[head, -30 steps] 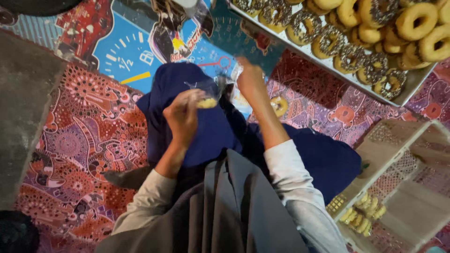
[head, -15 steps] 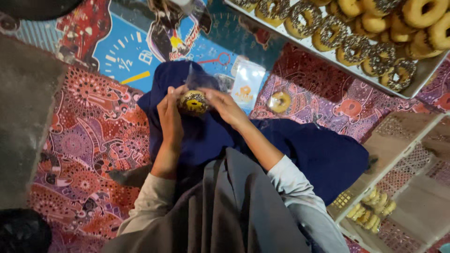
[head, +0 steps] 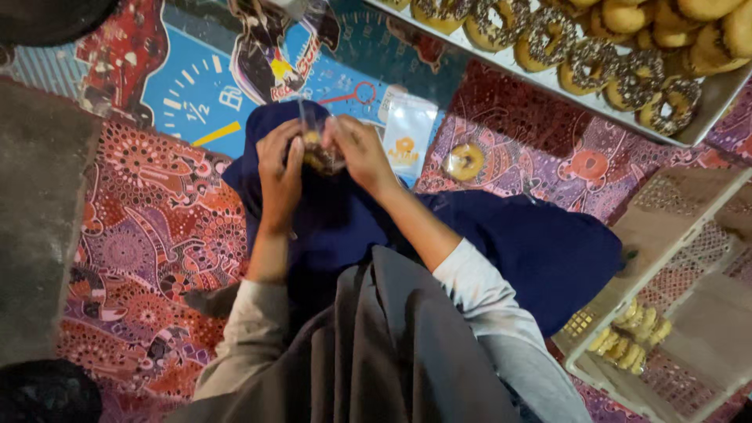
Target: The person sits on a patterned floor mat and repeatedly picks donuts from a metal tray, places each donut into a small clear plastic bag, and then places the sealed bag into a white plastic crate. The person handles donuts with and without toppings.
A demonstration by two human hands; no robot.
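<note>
Both my hands meet over my dark blue lap cloth (head: 501, 243). My left hand (head: 279, 171) and my right hand (head: 359, 149) hold a small clear plastic bag (head: 316, 146) between them, with a sprinkled doughnut inside it. The fingers of both hands pinch the bag's upper part. A second bagged doughnut (head: 464, 160) lies on the patterned mat just right of my right hand. A flat white packet (head: 407, 141) lies beside it.
A metal tray (head: 705, 117) of several sprinkled and plain doughnuts runs along the top right. A beige plastic crate (head: 666, 235) with small pastries sits at the right. A grey slab (head: 35, 227) borders the left. Red and purple patterned mat (head: 149, 235) covers the floor.
My right hand came back from the mat to join the left at the bag. Both hands then rose slightly with the bagged doughnut held between them.
</note>
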